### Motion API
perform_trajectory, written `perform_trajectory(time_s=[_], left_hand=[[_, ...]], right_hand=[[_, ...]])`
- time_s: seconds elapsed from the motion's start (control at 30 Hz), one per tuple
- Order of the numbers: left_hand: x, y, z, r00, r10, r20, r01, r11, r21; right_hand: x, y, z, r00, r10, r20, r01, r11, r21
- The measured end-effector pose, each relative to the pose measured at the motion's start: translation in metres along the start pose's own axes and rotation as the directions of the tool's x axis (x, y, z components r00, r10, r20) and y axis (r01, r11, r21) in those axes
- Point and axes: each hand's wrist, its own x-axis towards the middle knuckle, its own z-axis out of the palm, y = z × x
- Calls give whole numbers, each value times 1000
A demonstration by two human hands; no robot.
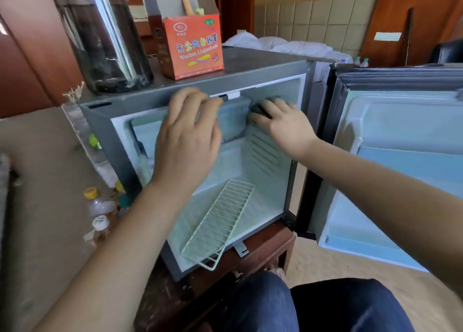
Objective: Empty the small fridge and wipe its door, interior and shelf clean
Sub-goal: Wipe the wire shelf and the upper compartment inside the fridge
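Observation:
The small grey fridge (120,141) stands open, its white interior holding no food or drink. Its door (400,171) hangs wide to the right. My left hand (188,136) rests with spread fingers on the fridge's top front edge. My right hand (283,123) is inside, at the upper right, pressing a dark cloth (260,107) against the inner wall beside the freezer box (235,121). The white wire shelf (220,219) lies loose and slanted on the fridge floor, one end sticking out over the front edge.
A big dark glass jar (100,36) and an orange carton (193,43) stand on top of the fridge. Several capped bottles (100,211) sit on the floor at its left. The fridge rests on a brown wooden stand (270,246). My knees (313,306) are just below.

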Motion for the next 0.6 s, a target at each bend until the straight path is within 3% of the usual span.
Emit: perform_trajectory(time_s=[0.07, 0.13, 0.27, 0.37, 0.47, 0.5, 0.57, 0.6], left_hand=[[-4, -14, -16, 996, 46, -76, -35, 989, 141], [-10, -26, -20, 997, 46, -68, -29, 972, 232], [-21, -41, -6, 996, 54, -66, -25, 926, 378], [-27, -45, 4, 993, 53, -105, 2, 885, 466], [-27, -49, 11, 989, 72, -129, 7, 850, 527], [-26, -50, 13, 987, 76, -139, 12, 842, 540], [-25, -50, 17, 983, 85, -160, 21, 824, 565], [-25, -50, 19, 982, 93, -167, 19, 823, 568]], right_hand=[[21, 13, 9, 1000, -24, 10, 26, 970, -242], [22, 18, 23, 961, 98, 260, -3, 939, -344], [-10, -12, 63, 852, 63, 519, 93, 959, -269], [-13, -18, 75, 803, 17, 596, 153, 960, -234], [27, 3, 55, 907, 20, 420, 95, 963, -252], [39, 11, 41, 904, 77, 421, 41, 964, -264], [64, 20, 42, 971, 88, 224, -20, 957, -290], [71, 17, 46, 971, 110, 212, -57, 969, -240]])
